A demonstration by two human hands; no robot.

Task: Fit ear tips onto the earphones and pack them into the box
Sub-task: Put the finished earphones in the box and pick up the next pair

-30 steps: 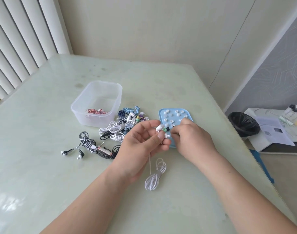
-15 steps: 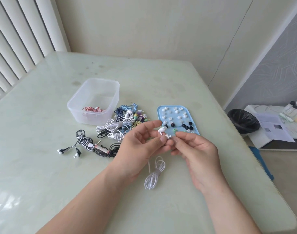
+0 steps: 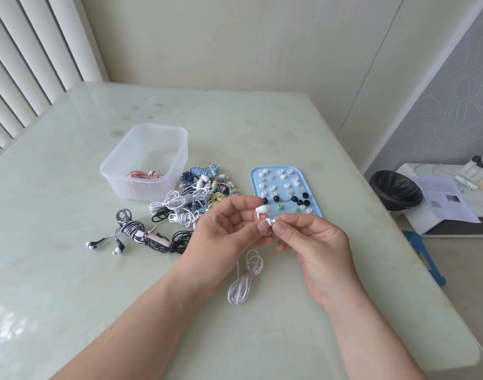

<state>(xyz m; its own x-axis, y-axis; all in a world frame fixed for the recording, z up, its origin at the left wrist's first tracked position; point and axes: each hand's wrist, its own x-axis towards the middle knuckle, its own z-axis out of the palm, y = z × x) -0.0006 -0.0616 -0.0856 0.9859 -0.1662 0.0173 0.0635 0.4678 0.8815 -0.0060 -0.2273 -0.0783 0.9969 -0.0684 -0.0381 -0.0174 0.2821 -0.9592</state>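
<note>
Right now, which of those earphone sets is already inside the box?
The red-and-white striped set, coiled in the clear box. The others are outside it: a heap on the table beside it, and a white set held by the left hand.

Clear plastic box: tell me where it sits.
In the head view the clear plastic box stands on the left half of the table, beyond the left hand, just left of the earphone pile.

Pale table (image 3: 70, 270), clear box (image 3: 144, 163), earphone pile (image 3: 196, 198), blue tray (image 3: 285, 212)
</note>
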